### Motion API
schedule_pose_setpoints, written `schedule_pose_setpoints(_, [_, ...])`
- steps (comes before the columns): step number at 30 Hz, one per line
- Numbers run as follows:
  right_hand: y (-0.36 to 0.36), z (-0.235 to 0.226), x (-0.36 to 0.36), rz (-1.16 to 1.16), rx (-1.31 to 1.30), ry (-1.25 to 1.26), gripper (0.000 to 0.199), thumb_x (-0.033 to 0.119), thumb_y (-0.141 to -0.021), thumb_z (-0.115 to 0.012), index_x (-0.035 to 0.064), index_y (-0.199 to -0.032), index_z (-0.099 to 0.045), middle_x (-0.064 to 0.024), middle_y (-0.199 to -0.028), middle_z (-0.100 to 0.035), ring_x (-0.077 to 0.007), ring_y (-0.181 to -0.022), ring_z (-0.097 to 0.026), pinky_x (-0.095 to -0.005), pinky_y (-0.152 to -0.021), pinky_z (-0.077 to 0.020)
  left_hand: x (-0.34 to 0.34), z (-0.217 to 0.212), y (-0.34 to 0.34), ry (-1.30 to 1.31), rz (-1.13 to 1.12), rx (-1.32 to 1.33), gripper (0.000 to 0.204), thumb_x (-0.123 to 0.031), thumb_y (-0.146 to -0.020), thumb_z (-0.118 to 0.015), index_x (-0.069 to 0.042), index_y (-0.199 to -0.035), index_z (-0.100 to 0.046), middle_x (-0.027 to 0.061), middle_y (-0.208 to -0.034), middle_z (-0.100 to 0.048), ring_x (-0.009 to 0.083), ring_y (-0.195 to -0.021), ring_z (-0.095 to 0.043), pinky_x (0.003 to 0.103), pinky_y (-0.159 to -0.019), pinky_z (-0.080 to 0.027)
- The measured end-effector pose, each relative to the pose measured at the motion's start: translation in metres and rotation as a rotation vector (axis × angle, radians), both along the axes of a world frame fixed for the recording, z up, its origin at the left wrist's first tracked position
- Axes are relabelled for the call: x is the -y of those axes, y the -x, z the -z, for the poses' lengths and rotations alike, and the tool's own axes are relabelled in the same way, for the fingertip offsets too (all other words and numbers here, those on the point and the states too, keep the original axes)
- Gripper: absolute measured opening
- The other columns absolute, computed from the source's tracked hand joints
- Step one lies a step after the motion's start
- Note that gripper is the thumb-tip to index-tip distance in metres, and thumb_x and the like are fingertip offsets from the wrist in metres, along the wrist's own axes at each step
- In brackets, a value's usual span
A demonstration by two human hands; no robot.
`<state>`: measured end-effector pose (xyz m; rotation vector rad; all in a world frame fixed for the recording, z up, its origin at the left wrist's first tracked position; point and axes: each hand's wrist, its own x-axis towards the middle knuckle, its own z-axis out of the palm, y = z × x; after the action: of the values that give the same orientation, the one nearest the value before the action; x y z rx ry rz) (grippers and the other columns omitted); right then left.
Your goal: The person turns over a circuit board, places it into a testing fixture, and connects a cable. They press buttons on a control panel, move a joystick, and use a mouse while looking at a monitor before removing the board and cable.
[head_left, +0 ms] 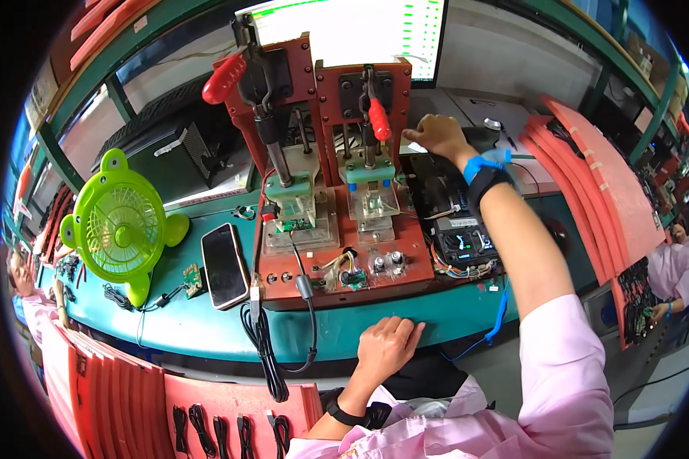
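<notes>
My left hand [390, 341] rests at the front edge of the teal bench, fingers curled in a loose fist with nothing seen in them. My right hand [439, 138] reaches far forward, just right of a red toggle clamp handle [379, 119], apart from it. Its fingers are loosely bent and hold nothing that I can see. The red test fixture [344, 294] has two clamp stations. Under the left clamp, whose red handle [223, 78] is raised, lies a green circuit board [295, 225]. A black cable [262, 344] hangs over the fixture's front edge.
Left of the fixture are a phone [224, 268], a small circuit board [194, 281] and a green fan [122, 229]. A black power unit [461, 239] stands right. Pink foam trays [601, 176] lean beyond it; another [230, 388] holds several cables. A monitor [344, 34] stands behind.
</notes>
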<state>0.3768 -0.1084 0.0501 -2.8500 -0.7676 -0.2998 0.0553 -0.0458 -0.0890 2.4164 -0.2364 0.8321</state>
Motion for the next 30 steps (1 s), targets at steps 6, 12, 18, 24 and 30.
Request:
schedule_pose_setpoints(6, [0.0092, 0.0089, -0.0007, 0.028, 0.147, -0.183, 0.038, 0.04, -0.078, -0.054, 0.0035, -0.078, -0.064, -0.0169, -0.084, -0.062, -0.0331, -0.081, -0.06, -0.041, -0.073, -0.0468, 0.0008, -0.0018, -0.0006, -0.007, 0.017, 0.022, 0.027, -0.015, -0.068, -0.069, -0.007, -0.055, -0.047, 0.0048, -0.052, -0.045, 0.0218, -0.047, -0.049, 0.032, -0.041, -0.038])
schedule_pose_setpoints(12, [0.0091, 0.0066, 0.0023, 0.017, 0.096, -0.351, 0.033, 0.038, -0.076, -0.057, 0.0061, -0.078, -0.065, -0.0167, -0.083, -0.062, -0.033, -0.08, -0.06, -0.0401, -0.071, -0.0477, 0.0024, -0.0024, 0.0014, -0.031, -0.002, 0.004, 0.027, -0.015, -0.068, -0.069, -0.007, -0.055, -0.047, 0.005, -0.052, -0.046, 0.0221, -0.047, -0.049, 0.032, -0.041, -0.038])
schedule_pose_setpoints(18, [0.0131, 0.009, 0.0032, 0.023, 0.089, -0.178, 0.031, 0.038, -0.075, -0.059, 0.0078, -0.079, -0.065, -0.0142, -0.084, -0.063, -0.0318, -0.081, -0.06, -0.0394, -0.072, -0.048, 0.0025, 0.0001, 0.002, -0.047, 0.002, -0.011, 0.027, -0.015, -0.068, -0.069, -0.007, -0.055, -0.047, 0.0055, -0.052, -0.046, 0.0226, -0.047, -0.049, 0.033, -0.041, -0.038])
schedule_pose_setpoints(24, [0.0073, 0.0049, 0.002, -0.007, 0.119, -0.28, 0.031, 0.038, -0.074, -0.06, 0.0081, -0.08, -0.066, -0.0132, -0.083, -0.064, -0.0306, -0.082, -0.061, -0.0394, -0.074, -0.0477, 0.0054, -0.0049, -0.0026, -0.063, -0.012, -0.017, 0.026, -0.015, -0.069, -0.068, -0.006, -0.055, -0.047, 0.006, -0.052, -0.046, 0.0233, -0.047, -0.049, 0.033, -0.041, -0.038])
schedule_pose_setpoints(30, [0.0096, 0.0125, 0.0006, 0.003, 0.135, -0.176, 0.03, 0.036, -0.074, -0.061, 0.0068, -0.075, -0.063, -0.0133, -0.078, -0.063, -0.0311, -0.08, -0.06, -0.0406, -0.071, -0.0468, 0.005, -0.0029, 0.0012, -0.068, -0.012, -0.034, 0.025, -0.014, -0.07, -0.067, -0.006, -0.056, -0.048, 0.0061, -0.052, -0.046, 0.0242, -0.047, -0.049, 0.034, -0.042, -0.037])
